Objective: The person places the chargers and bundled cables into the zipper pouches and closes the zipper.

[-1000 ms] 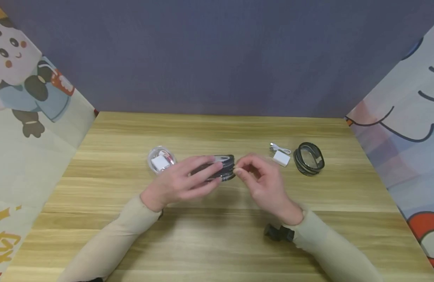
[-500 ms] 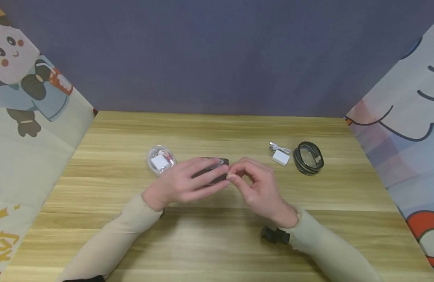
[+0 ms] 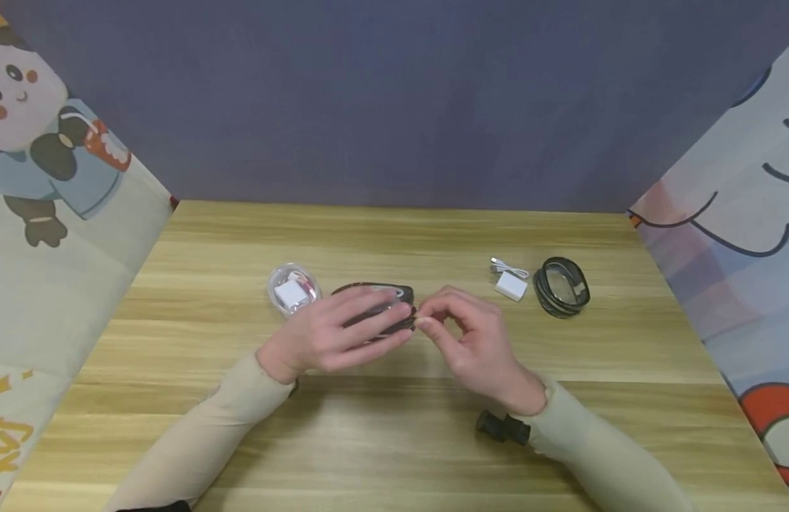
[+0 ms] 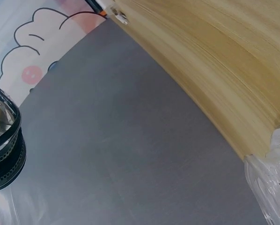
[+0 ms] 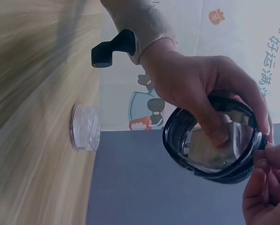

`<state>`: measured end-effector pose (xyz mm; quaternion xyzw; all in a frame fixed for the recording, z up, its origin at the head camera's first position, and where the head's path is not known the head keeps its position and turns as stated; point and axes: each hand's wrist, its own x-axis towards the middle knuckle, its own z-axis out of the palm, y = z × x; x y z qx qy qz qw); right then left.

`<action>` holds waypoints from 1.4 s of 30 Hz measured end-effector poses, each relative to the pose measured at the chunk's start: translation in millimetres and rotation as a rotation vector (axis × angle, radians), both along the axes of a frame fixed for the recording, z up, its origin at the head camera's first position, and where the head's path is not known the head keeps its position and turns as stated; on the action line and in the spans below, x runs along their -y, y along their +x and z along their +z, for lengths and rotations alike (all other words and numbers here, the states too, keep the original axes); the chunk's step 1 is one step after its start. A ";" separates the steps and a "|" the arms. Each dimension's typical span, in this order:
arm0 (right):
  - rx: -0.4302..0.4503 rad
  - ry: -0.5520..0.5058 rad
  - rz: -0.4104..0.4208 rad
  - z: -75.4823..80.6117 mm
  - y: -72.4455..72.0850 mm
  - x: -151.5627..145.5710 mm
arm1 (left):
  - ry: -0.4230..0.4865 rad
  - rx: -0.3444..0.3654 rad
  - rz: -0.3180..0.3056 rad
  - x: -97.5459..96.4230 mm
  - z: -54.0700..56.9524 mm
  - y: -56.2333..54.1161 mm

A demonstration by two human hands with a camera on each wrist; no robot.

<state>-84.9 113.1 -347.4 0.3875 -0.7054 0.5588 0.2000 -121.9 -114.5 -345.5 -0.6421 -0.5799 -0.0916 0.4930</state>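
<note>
A round zip case [image 5: 175, 140] with black trim and clear panels is held clear of the table. My left hand [image 3: 336, 327] grips it, thumb across a pale charger block [image 5: 210, 147] showing inside and fingers over the outside. Rows of zipper teeth run around the case's dark band [image 4: 8, 161] in the left wrist view. At the rim, my right hand [image 3: 474, 341] pinches a small dark zipper pull [image 5: 262, 142] between thumb and forefinger. In the head view the left fingers hide much of the case.
A clear round case [image 3: 292, 290] with a white charger and cable inside lies left on the wooden table [image 3: 394, 455]. Towards the right lie a white charger [image 3: 511, 286], a white cable [image 3: 509, 269] and another black-trimmed case [image 3: 562, 287]. A grey-blue panel [image 3: 394, 107] stands behind.
Both hands keep hold of the case and its zipper pull. The case has shifted slightly left and tilted, and the right hand has moved a little left with it.
</note>
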 end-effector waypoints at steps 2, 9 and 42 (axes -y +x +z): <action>0.013 0.000 0.001 0.5 0.0 -0.6 | 0.006 -0.009 -0.005 0.4 0.9 0.1; 0.032 0.003 0.006 0.5 -0.1 -2.4 | 0.027 -0.038 -0.029 1.9 3.2 1.2; 0.109 -0.016 -0.044 -6.7 -3.7 -8.2 | 0.101 -0.140 -0.048 -2.2 1.4 4.6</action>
